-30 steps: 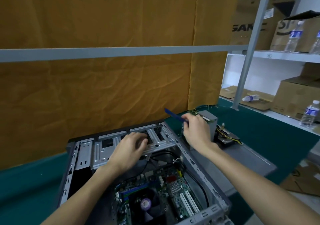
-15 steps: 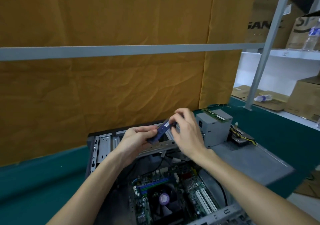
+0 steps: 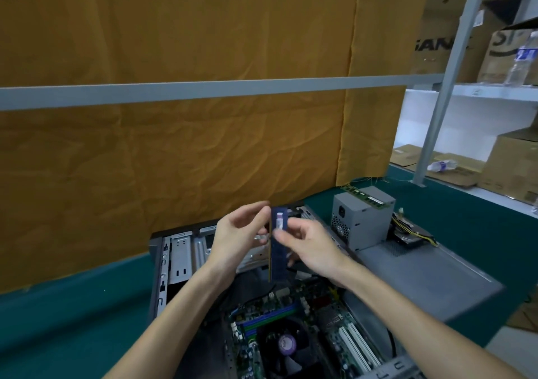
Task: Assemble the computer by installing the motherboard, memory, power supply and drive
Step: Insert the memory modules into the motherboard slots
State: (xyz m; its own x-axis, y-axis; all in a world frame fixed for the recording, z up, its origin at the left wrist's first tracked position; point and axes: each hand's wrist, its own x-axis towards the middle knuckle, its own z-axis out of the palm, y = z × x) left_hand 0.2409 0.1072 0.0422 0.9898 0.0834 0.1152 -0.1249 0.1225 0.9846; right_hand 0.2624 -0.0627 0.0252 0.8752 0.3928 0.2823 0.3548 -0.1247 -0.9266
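I see both hands raised above the open computer case [image 3: 163, 265], which lies on its side on the green table [image 3: 58, 320]. Between them stands a blue memory module [image 3: 278, 246], upright, with a white label near its top. My right hand [image 3: 313, 249] pinches the module at about the middle, the thumb on the front face and the other fingers curled behind it. My left hand [image 3: 237, 237] is at the upper left edge of the module; its fingers are slightly bent and its fingertips touch the top corner, but I cannot tell if they really grip. The module hangs in the air over the motherboard [image 3: 291, 320], which sits inside the case with its blue and green memory slots [image 3: 266, 317] and a round cooler fan [image 3: 286, 345] visible below. To the right of the case, the grey power supply [image 3: 361, 221] stands on a grey side panel [image 3: 422, 276], and a second, green memory stick [image 3: 367, 197] lies on top of it. Behind the power supply there is a drive [image 3: 410, 237] with yellow cables beside it. An orange cloth [image 3: 174, 116] hangs behind the table.
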